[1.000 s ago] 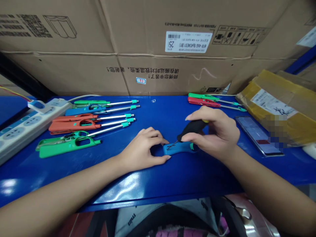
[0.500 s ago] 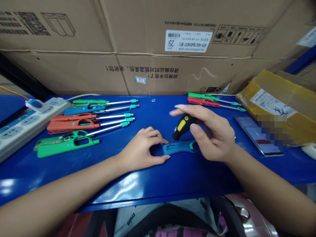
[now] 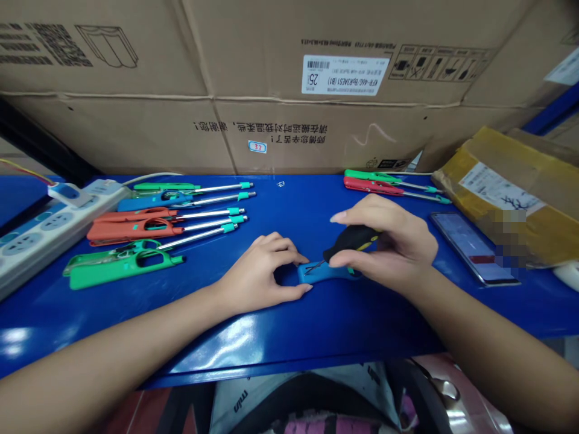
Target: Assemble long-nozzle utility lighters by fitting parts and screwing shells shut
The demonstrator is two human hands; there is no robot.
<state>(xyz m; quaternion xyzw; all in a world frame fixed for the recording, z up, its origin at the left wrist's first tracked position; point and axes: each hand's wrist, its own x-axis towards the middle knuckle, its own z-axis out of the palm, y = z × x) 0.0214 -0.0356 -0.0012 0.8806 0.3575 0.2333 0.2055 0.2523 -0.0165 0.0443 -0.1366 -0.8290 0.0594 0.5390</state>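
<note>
Flat on the blue table lies a blue stick lighter [image 3: 322, 272], its right part hidden behind my right hand. My left hand [image 3: 266, 268] grips its left end between thumb and index finger. In my right hand [image 3: 391, 244] is a screwdriver [image 3: 353, 240] with a black and yellow handle, leaning to the right. Its tip meets the lighter near the left end, beside a dark slot.
Several green, blue and orange stick lighters [image 3: 136, 230] lie at left, next to a white power strip [image 3: 58, 223]. Two more, one green and one red [image 3: 373, 185], are at the back. A phone [image 3: 470, 247] and a taped carton [image 3: 511, 193] stand right. Large cardboard [image 3: 271, 72] walls the back.
The screwdriver's handle has tipped lower and to the right, and my right hand has shifted right with its fingers turned around the handle. My left hand and the lighter stay put.
</note>
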